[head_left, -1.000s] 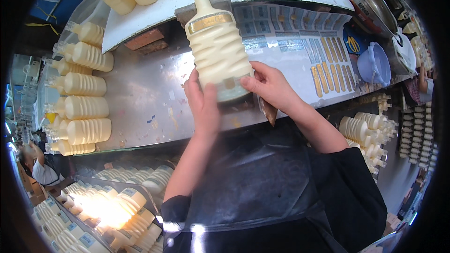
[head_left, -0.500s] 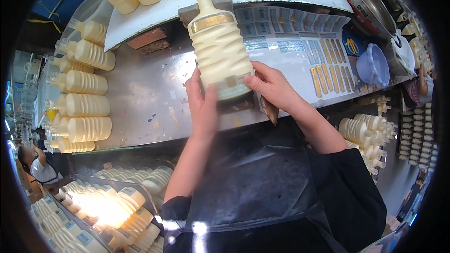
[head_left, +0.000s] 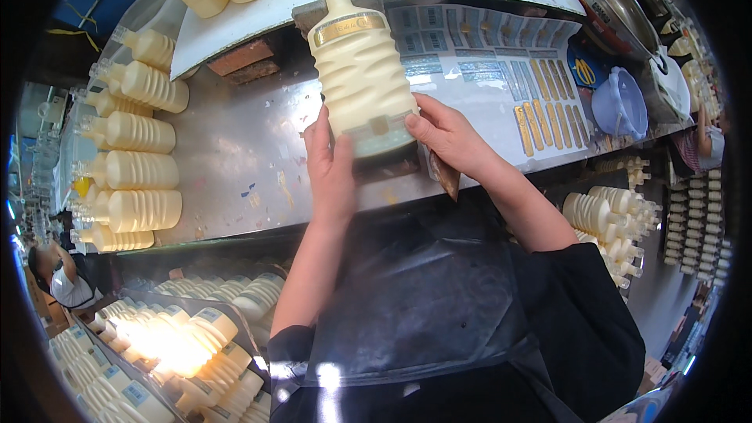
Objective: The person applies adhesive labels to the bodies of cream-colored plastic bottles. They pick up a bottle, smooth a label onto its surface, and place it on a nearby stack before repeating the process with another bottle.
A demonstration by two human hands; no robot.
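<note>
We see both hands wrapped around the base of a large cream-coloured ribbed plastic bottle (head_left: 362,78) with a gold band at its neck and a clear cap. The left hand (head_left: 330,168) presses its palm and fingers against the lower left side, fingers together and pointing up. The right hand (head_left: 448,135) cups the lower right edge, thumb laid over the bottle's pale bottom label. The bottle lies tilted with its neck pointing away from us, above the shiny metal worktop (head_left: 235,157), resting against a dark block behind its neck.

To the right of the bottle, sheets of small blue-and-white labels (head_left: 470,35) and rows of narrow gold strip labels (head_left: 548,106) lie flat on the worktop. Farther right stands a pale blue plastic jug (head_left: 619,102). Along the worktop's left edge, a row of similar cream bottles (head_left: 137,149) lies on its side. More such bottles fill the crates below left (head_left: 180,345) and stack at the lower right (head_left: 607,223).
</note>
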